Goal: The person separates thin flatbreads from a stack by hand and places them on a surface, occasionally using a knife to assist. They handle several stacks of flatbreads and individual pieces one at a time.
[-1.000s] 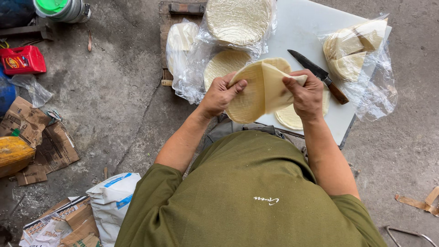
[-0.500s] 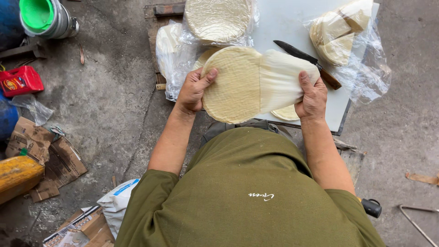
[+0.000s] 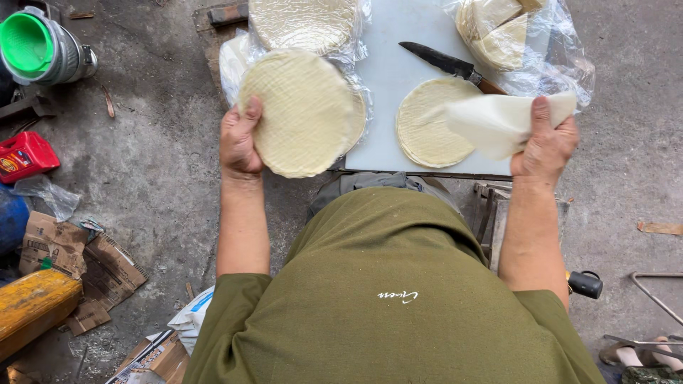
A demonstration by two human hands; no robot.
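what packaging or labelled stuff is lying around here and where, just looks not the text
Clear plastic bags: far right on the white board, holding pale round sheets.
Red container: floor, far left, flat and boxy with a label.
Torn brown cardboard: floor, lower left, flattened.
White sack: floor by the left elbow, blue markings.
No screens or signs.

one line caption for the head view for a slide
Left hand holds a round flatbread, right hand a white sheet.

I see hands pulled apart: left hand (image 3: 240,141) now carries round flatbread (image 3: 302,112) alone, edge under thumb; right hand (image 3: 546,141) has drawn white sheet (image 3: 498,122) off it, bunched in fingers.
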